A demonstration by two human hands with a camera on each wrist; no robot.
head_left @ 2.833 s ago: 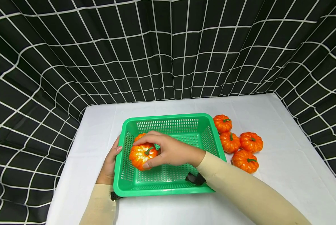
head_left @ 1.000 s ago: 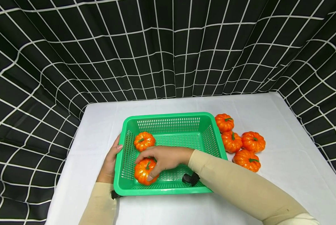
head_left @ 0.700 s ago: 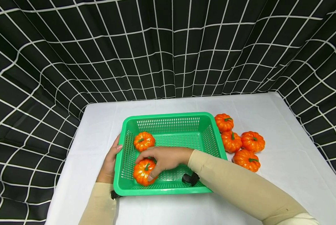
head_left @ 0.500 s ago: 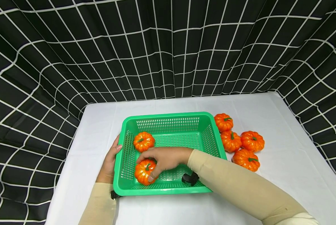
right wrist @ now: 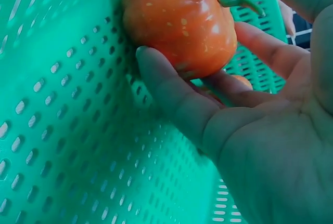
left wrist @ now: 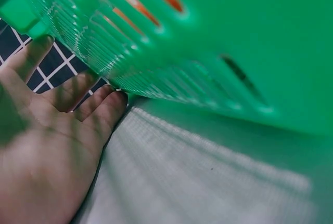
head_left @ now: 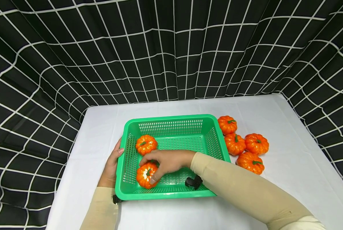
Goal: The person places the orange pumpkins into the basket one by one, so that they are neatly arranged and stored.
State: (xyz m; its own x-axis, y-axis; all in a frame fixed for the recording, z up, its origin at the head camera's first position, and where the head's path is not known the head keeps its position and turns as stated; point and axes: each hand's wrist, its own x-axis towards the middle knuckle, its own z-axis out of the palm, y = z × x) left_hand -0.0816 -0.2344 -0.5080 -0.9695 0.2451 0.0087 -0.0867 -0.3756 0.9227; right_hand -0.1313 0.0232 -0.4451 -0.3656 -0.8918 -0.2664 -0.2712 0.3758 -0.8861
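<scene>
My right hand [head_left: 168, 163] reaches into a green plastic basket [head_left: 174, 195], its fingers and thumb round an orange pumpkin [head_left: 144, 178] with a green stem. This pumpkin sits low in the basket's front left corner. In the right wrist view the fingertips lie along the side of the pumpkin [right wrist: 182, 24], close to the slotted floor. Just behind it in the basket rests another orange pumpkin [head_left: 146, 144]. At the basket's left end, my left hand [head_left: 111, 166] touches the outer wall, thumb at the rim. The left wrist view shows its fingers [left wrist: 67, 91] extended against the slotted side.
Several more orange pumpkins [head_left: 256, 143] are grouped on the white tablecloth [head_left: 278, 118], right of the basket; the nearer ones stand close by its right wall. A black curtain [head_left: 171, 57] with a white grid surrounds the table at the back and sides.
My right hand has lowered its pumpkin from over the basket's left part toward the front left corner, uncovering the pumpkin behind. Over the last second it hardly moves. My left hand stays put.
</scene>
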